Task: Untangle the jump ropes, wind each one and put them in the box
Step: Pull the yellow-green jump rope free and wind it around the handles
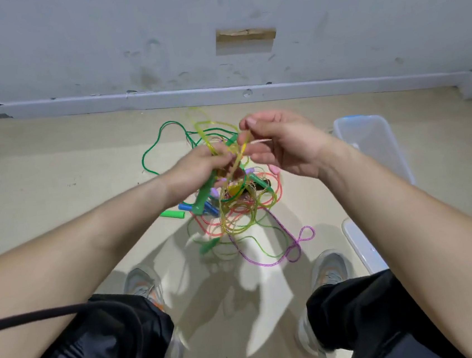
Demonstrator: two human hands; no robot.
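A tangle of jump ropes (231, 205) lies on the floor in front of me: green, yellow, red and purple cords with green, blue and pink handles. My left hand (196, 171) grips a green handle (203, 199) together with yellow cord, lifted above the pile. My right hand (280, 142) pinches a yellow cord (238, 155) between thumb and fingers, just right of my left hand. A loose green cord (152, 146) loops out to the left. A purple cord (297, 245) trails out to the lower right.
A clear plastic box (370, 141) stands on the floor to the right, and its clear lid (361, 244) lies nearer my right foot. A grey wall with a baseboard runs across the back. My shoes and knees are below the pile. A black cable crosses my left leg.
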